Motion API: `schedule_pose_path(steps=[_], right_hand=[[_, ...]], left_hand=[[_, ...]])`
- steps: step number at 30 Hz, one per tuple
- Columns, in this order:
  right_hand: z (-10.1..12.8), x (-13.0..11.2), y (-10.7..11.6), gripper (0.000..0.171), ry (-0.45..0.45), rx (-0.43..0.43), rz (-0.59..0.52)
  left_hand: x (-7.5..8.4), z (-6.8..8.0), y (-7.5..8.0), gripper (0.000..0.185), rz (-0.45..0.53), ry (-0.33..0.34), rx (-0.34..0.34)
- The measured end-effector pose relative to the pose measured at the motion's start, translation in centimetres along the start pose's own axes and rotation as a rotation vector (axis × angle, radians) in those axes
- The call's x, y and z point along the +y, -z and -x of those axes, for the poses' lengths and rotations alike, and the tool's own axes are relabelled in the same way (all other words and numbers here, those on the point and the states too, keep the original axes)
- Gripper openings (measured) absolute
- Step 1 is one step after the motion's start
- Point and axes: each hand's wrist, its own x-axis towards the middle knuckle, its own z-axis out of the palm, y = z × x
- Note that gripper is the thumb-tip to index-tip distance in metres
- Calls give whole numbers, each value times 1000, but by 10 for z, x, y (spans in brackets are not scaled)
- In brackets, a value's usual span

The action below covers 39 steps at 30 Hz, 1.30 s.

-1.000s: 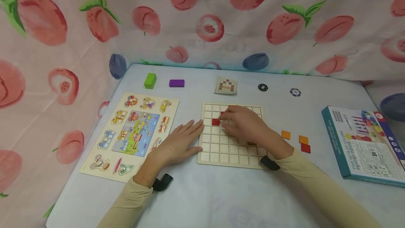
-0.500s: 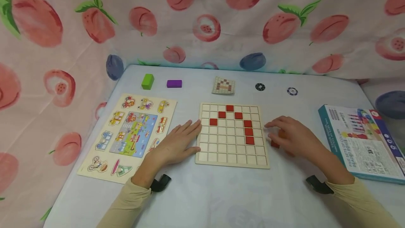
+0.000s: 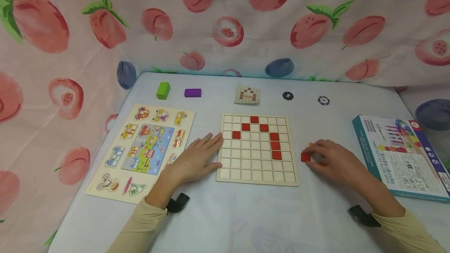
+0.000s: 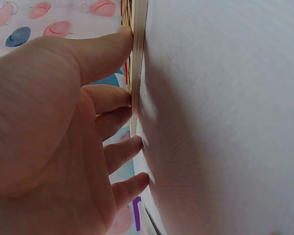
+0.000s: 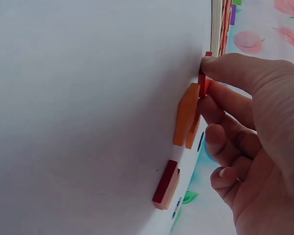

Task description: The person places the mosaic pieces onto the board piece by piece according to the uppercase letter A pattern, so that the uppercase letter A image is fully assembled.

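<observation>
My left hand [image 3: 193, 161] lies with its fingers stretched out, fingertips and thumb touching the left edge of a wooden grid board [image 3: 246, 177]. Several red tiles sit in the board's squares, such as one red tile [image 3: 276, 155] at the right. To the right of the board, my right hand [image 3: 334, 161] pinches a red square tile [image 5: 203, 84] between thumb and finger, at the tabletop. Orange tiles [image 5: 187, 115] lie right beside it in the right wrist view. Farther along there is another red tile [image 5: 165, 182] against an orange one; in the head view the hand mostly covers these.
A vehicle puzzle board [image 3: 116, 184] lies at the left. Along the back are a green block [image 3: 163, 90], a purple block [image 3: 193, 93], a pattern card [image 3: 247, 95], a black chip [image 3: 288, 95] and a white-and-dark chip [image 3: 324, 100]. A flat box [image 3: 404, 155] lies at the right.
My right hand has left the board and moved right to the loose tiles, where it has taken hold of a red one. The left hand has stayed at the board's edge.
</observation>
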Motion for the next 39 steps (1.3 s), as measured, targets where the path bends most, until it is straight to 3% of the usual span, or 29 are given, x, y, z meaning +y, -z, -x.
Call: schedule_pose_path(steps=[6,10,14,26,33,39], right_hand=[[-5,-4,3,33,42,66,-12],[-17,-19,4,34,50,94,-36],[-36,-46,3,35,61,72,-45],[-99,-133,-24,24,255,22,-58],[-109,-143,-30,11,263,59,-28],[-110,-143,-31,13,277,53,-25]], left_hand=[[1,1,1,77,3,-3,6],[1,1,1,77,1,-2,5],[1,2,2,77,4,1,3],[-1,0,-1,77,4,-1,2],[1,0,1,77,-11,-10,3],[1,1,1,77,-12,1,3]])
